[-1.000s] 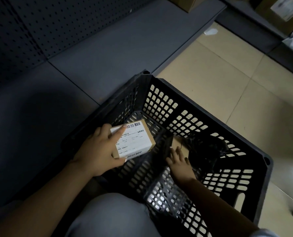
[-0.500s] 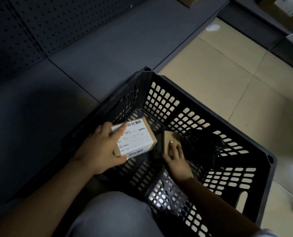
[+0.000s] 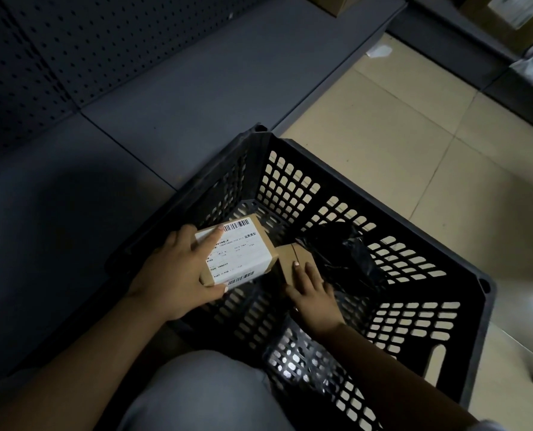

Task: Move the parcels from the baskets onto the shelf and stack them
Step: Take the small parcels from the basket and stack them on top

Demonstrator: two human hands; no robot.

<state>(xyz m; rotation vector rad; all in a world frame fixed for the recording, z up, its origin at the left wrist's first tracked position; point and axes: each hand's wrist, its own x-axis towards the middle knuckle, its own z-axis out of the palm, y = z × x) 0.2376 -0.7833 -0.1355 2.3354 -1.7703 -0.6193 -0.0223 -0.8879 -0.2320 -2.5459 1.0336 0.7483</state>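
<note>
A black slatted plastic basket stands on the floor against the low grey shelf. My left hand grips a small cardboard box with a white barcode label over the basket's left rim. Inside the basket, my right hand grips a second, plain cardboard box, with fingers laid on its top face. A black plastic-wrapped parcel lies just right of that box on the basket floor.
A dark pegboard wall backs the shelf. Beige floor tiles stretch to the right. More cardboard boxes sit on another shelf at the top right. My grey-clad knee presses near the basket's near corner.
My right hand has lifted the plain box up and left, towards the labelled box. My left hand holds the labelled box nearly still.
</note>
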